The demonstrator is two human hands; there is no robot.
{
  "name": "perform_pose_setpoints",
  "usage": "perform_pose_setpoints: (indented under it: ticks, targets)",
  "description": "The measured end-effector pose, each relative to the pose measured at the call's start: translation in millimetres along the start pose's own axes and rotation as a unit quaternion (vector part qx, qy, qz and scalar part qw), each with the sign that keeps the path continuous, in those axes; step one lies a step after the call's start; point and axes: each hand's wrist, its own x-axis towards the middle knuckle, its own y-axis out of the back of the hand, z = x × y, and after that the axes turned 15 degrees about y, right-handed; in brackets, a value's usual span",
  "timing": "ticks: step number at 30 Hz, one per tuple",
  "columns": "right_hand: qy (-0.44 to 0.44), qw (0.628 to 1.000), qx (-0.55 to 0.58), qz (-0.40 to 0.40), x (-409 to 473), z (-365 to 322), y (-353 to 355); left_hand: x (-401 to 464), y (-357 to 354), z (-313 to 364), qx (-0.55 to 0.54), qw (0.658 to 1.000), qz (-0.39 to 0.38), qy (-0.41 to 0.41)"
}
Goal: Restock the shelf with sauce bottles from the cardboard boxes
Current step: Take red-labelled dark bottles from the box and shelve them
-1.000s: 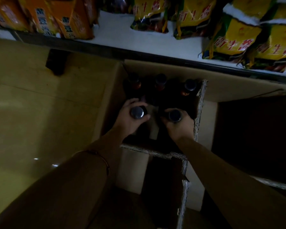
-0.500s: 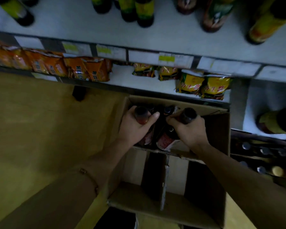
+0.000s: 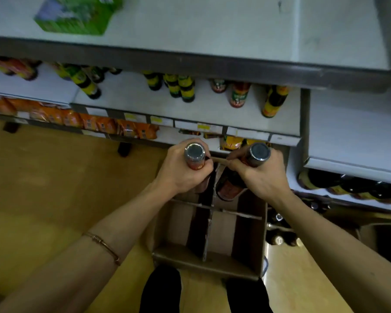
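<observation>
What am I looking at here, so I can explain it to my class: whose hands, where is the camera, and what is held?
There is no machine: a person wears a camera on the head, looking down at their own arms. The left hand grips one sauce bottle by its neck, and the right hand grips another bottle. Both are above an open cardboard box with dividers, standing on the floor. In front is a shelf carrying more bottles, with orange packets on the level below.

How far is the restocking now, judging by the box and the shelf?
Done: the near compartments of the cardboard box look empty. In hand: the left hand and right hand each hold one sauce bottle above it. Left: placing both on the shelf, which has gaps.
</observation>
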Motion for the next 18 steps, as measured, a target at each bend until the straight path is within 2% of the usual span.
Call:
perform_pose_setpoints:
  ticks: [4, 8, 11, 18]
  targets:
    - [0.044, 0.999, 0.006, 0.005, 4, -52, 49, -15, 21, 65, 0.015, 0.998, 0.017, -0.052]
    - [0.080, 0.996, 0.021, 0.037, 0, -108, 93, -25, 40, 122, -0.011, 0.998, 0.024, -0.050]
    - [0.092, 0.993, -0.006, 0.078, -6, -149, 120, -23, 59, 160, -0.041, 0.998, -0.008, -0.042]
    - [0.068, 0.981, -0.003, 0.183, -33, -239, 171, -18, 107, 254, -0.064, 0.983, -0.103, -0.138]
